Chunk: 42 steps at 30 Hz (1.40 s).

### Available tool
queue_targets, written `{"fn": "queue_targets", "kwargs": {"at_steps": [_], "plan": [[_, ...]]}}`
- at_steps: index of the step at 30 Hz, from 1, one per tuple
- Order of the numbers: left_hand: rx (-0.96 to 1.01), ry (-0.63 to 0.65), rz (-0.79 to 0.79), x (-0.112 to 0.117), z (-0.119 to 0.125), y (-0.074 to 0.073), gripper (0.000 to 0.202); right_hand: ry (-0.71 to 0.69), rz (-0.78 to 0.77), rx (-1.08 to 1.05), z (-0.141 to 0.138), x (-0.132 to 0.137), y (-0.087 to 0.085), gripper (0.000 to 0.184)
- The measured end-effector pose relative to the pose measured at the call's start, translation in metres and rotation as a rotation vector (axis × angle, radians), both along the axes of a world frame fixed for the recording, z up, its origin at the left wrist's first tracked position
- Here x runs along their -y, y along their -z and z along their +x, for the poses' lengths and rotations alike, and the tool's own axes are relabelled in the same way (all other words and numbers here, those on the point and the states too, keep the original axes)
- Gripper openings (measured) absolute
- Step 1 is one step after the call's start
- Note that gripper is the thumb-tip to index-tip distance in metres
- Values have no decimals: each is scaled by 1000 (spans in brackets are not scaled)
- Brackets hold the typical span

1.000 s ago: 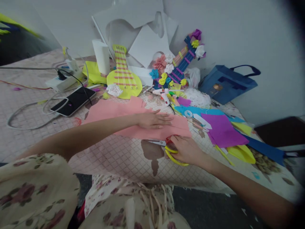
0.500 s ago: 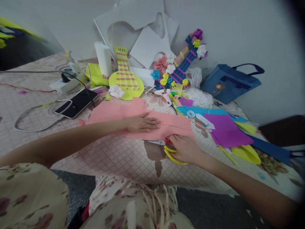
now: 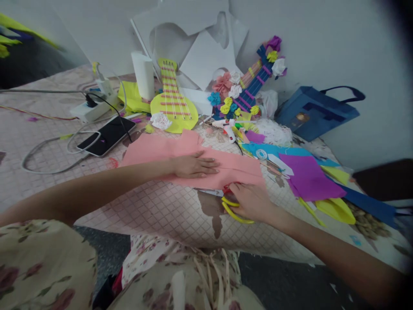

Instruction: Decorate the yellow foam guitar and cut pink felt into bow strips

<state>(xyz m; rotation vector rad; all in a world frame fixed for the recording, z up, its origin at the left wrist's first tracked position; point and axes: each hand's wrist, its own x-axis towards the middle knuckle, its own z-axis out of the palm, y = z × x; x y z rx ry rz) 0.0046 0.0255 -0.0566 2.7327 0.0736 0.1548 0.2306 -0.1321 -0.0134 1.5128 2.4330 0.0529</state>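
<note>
A pink sheet (image 3: 151, 148), felt or crepe paper by its look, lies flat across the table in front of me. My left hand (image 3: 195, 165) rests on it palm down, fingers stretched to the right. At the sheet's near edge, my right hand (image 3: 253, 201) grips a pair of scissors (image 3: 237, 214) with yellow and red handles. The blades point left along that edge, partly under the sheet. A long crease or line runs across the pink sheet between my hands and its right end.
Behind stand a yellow paper guitar (image 3: 174, 110) and a flower-covered blue one (image 3: 253, 92). A glue gun (image 3: 229, 129) lies before them. On the left are a phone (image 3: 106, 137) and power strip (image 3: 93, 111); on the right, purple sheets (image 3: 312, 176) and a blue bag (image 3: 318, 113).
The whole view has shifted slightly. Both hands, the scissors and the pink sheet keep nearly the same places relative to each other.
</note>
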Motion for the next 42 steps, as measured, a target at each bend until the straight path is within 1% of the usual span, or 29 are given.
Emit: {"fn": "queue_targets", "kwargs": {"at_steps": [5,11,14,18,26,31,35,42], "plan": [[-14,-1,-13,-1,0,1,50,24,-49,41,-1,2,1,37],[8,21,35,-1,0,1,50,24,0,-36,-2,7,-1,40],[13,22,40,-1,0,1,50,26,4,-42,-3,8,-1,40],[4,17,36,-1,0,2,51,34,-3,-35,-6,5,0,38],[-4,6,-18,-2,1,5,49,16,2,-53,-16,0,0,42],[-6,-7,12,-2,1,4,49,12,-10,-48,-20,-4,-1,40],[6,15,39,-1,1,4,49,0,-15,-32,-21,-4,-3,40],[-43,-32,-18,0,1,3,49,-13,-9,-25,-17,-3,-1,42]]}}
